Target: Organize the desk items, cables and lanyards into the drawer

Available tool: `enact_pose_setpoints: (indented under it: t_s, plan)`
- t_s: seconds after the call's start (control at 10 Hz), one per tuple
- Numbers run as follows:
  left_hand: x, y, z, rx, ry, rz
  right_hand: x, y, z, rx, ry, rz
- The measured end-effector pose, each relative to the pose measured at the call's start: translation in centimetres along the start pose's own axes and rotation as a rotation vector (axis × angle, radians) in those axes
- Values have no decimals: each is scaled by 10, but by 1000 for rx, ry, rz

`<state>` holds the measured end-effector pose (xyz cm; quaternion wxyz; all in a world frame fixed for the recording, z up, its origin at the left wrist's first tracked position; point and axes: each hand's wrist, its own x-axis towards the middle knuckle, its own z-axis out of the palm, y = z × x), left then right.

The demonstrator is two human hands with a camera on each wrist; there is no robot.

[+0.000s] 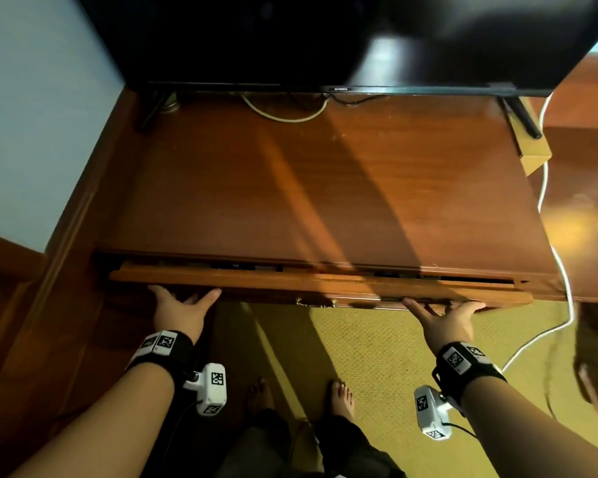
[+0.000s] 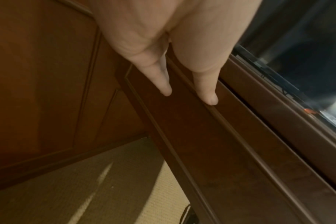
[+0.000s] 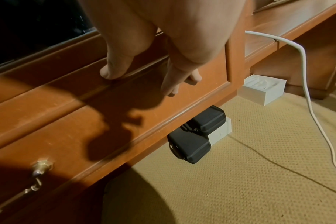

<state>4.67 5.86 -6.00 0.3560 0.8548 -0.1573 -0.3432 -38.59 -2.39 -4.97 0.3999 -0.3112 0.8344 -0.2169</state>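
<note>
both hands press flat against the front of the drawer, which stands almost pushed in under the wooden bench, only a thin dark gap showing along its top edge. the left hand sits near the drawer's left end, its fingers straight and slightly spread, tips on the front panel and thumb up on the moulded upper edge. the right hand sits near the right end, its fingers straight and a little apart, tips on the panel, thumb resting on the ridge above them. neither hand curls round anything. what lies inside the drawer is too hidden to tell.

between the two sets of fingers, a brass handle hangs on the drawer front. beyond the fingers, at the back of the bench, stands a dark television on black feet, with a pale cable looping under it. right of the right fingers a white cord drops off the bench edge to the yellow carpet. below those fingers, under the bench, lie two black cases on a white box, with another white box farther right.
</note>
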Motion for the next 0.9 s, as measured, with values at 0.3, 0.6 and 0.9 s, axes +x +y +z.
enact_pose_setpoints:
  t_s: [0.3, 0.6, 0.9]
  plan:
    - [18, 36, 0, 146, 54, 32, 19, -31, 1, -107, 29, 5]
    - [13, 47, 3, 243, 96, 55, 75, 0, 13, -203, -33, 4]
    - [23, 6, -15, 453, -112, 56, 25, -1, -12, -324, -139, -76]
